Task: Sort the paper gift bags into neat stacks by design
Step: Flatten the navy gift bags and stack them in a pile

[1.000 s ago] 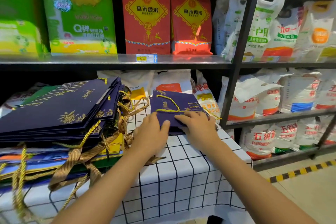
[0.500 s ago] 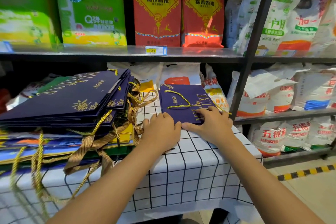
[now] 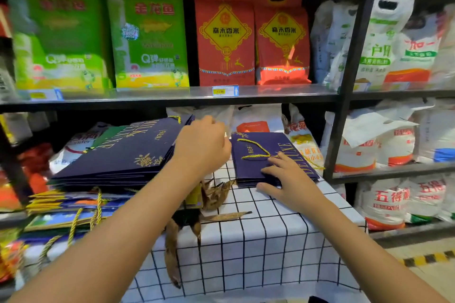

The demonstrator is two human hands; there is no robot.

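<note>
A small stack of navy "DELUXE" gift bags [image 3: 290,152] with a gold rope handle lies at the back right of the checked table [image 3: 258,241]. My right hand [image 3: 288,179] rests on its near edge with fingers spread and straight. A taller pile of larger navy bags [image 3: 123,152] sits to the left, on top of colourful bags [image 3: 73,202]. My left hand [image 3: 202,145] hovers at the right end of that pile with its fingers curled away from view. Whether it holds a bag is hidden.
Brown ribbon handles [image 3: 214,194] and gold cords [image 3: 73,226] spill from the left pile over the cloth. A black shelf post [image 3: 349,81] stands just right of the small stack. Rice bags [image 3: 224,34] fill the shelves behind and to the right.
My left hand has lifted off the small stack's near edge and moved up and left to the big navy pile. My right hand stays on the small stack.
</note>
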